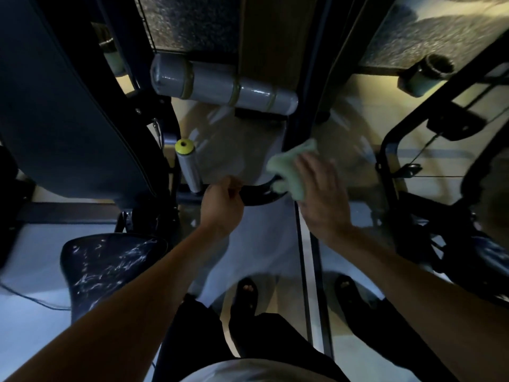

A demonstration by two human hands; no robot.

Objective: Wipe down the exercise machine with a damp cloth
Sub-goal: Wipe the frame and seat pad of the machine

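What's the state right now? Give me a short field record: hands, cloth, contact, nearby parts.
left hand: grips the curved black bar
right hand: holds the green cloth, fingers spread over it
cloth: bunched, against the right end of the bar
roller pad: grey, beyond the hands, untouched
yellow-capped handle: left of the bar, untouched
seat: lower left, shiny streaks
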